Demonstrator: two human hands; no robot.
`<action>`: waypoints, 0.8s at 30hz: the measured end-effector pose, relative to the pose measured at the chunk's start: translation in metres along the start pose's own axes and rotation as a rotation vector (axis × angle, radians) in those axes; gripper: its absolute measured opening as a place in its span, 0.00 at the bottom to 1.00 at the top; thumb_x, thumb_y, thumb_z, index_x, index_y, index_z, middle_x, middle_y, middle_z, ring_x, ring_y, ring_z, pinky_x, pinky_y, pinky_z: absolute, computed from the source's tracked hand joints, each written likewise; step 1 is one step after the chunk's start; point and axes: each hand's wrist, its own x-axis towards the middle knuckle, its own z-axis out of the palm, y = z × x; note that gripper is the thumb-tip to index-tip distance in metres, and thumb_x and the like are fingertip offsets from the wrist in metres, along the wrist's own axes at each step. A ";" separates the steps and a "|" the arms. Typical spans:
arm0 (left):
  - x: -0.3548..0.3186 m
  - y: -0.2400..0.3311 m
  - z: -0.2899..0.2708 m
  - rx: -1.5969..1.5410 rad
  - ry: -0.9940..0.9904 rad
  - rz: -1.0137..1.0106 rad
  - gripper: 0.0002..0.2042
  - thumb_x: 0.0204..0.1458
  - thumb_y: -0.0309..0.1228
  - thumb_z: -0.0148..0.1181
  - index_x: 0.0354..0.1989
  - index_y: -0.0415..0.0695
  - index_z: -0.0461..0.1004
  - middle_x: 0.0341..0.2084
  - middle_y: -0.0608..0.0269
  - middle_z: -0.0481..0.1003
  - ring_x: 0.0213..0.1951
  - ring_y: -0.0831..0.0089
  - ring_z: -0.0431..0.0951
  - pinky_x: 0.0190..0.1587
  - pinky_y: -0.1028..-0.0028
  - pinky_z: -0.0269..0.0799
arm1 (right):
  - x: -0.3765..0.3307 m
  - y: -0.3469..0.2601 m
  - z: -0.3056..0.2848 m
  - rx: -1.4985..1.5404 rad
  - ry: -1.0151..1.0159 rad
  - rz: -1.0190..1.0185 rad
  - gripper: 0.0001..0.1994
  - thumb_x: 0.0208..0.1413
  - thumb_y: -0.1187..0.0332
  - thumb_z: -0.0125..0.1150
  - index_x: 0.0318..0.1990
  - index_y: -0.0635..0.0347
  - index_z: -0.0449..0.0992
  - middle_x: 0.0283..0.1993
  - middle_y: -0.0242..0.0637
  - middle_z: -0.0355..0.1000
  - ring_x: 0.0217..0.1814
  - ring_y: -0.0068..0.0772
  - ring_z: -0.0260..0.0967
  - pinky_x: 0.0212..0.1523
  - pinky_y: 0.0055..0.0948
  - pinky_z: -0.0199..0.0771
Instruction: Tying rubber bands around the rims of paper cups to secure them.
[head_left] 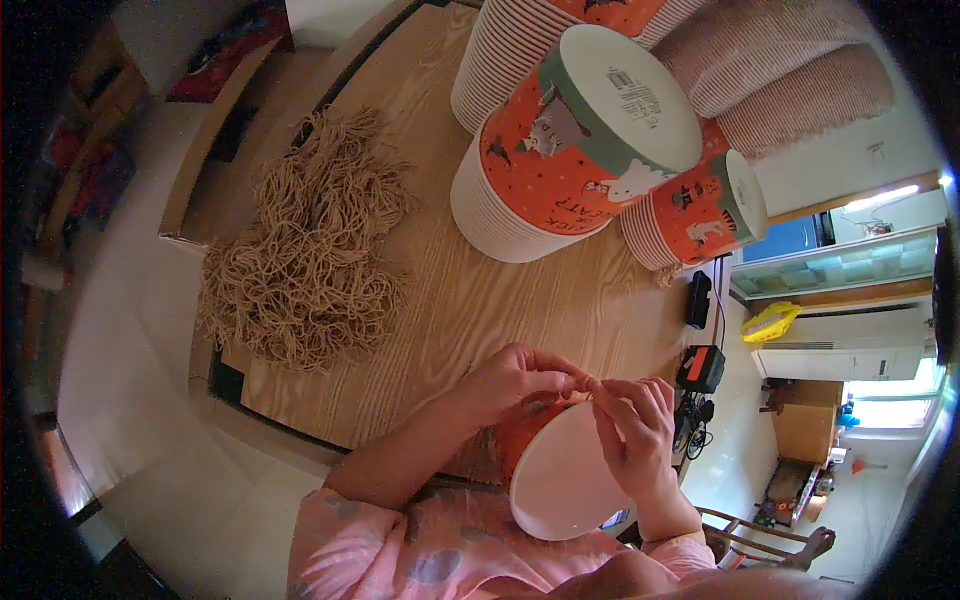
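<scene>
my left hand [515,385] and right hand [635,425] pinch closed at the far rim of an orange paper bucket [555,470], near me over the wooden desk [470,290]. tan cord heap [300,245] left, bucket stacks [560,150] far (pale floor around).

**Orange, white and tan in front of you**

The paper bucket [555,470] you hold is orange outside and plain white inside. The stacked buckets [570,150] ahead of you are orange with white and grey cartoon figures and grey-green bases. Your cord pile [305,250] is tan, the tabletop [500,300] light wood grain, your sleeve [400,550] pink with grey spots.
</scene>
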 end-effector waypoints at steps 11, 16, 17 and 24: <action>0.003 -0.007 -0.005 0.026 0.044 -0.012 0.11 0.51 0.25 0.55 0.40 0.33 0.74 0.30 0.59 0.76 0.30 0.77 0.75 0.36 0.80 0.72 | 0.000 -0.001 -0.002 0.016 -0.035 0.011 0.15 0.45 0.73 0.61 0.43 0.57 0.75 0.39 0.35 0.71 0.37 0.37 0.66 0.46 0.39 0.61; 0.003 -0.001 0.003 0.105 0.095 -0.041 0.09 0.50 0.25 0.58 0.38 0.34 0.75 0.28 0.61 0.77 0.29 0.79 0.75 0.35 0.82 0.72 | -0.001 0.000 -0.002 0.013 -0.041 0.002 0.15 0.45 0.73 0.61 0.43 0.57 0.75 0.39 0.35 0.71 0.38 0.37 0.67 0.46 0.40 0.61; 0.004 -0.003 0.001 0.091 0.090 -0.032 0.09 0.49 0.25 0.58 0.38 0.35 0.76 0.28 0.61 0.77 0.30 0.79 0.75 0.35 0.81 0.71 | 0.000 0.000 -0.002 0.013 -0.041 0.003 0.15 0.45 0.73 0.61 0.43 0.57 0.75 0.39 0.35 0.71 0.38 0.37 0.67 0.46 0.40 0.61; 0.003 -0.008 -0.001 0.404 0.182 0.153 0.08 0.49 0.28 0.60 0.35 0.37 0.76 0.27 0.64 0.77 0.28 0.82 0.74 0.33 0.80 0.71 | 0.010 0.015 -0.003 0.400 0.060 0.381 0.08 0.47 0.80 0.57 0.36 0.60 0.75 0.35 0.38 0.74 0.37 0.37 0.70 0.41 0.30 0.67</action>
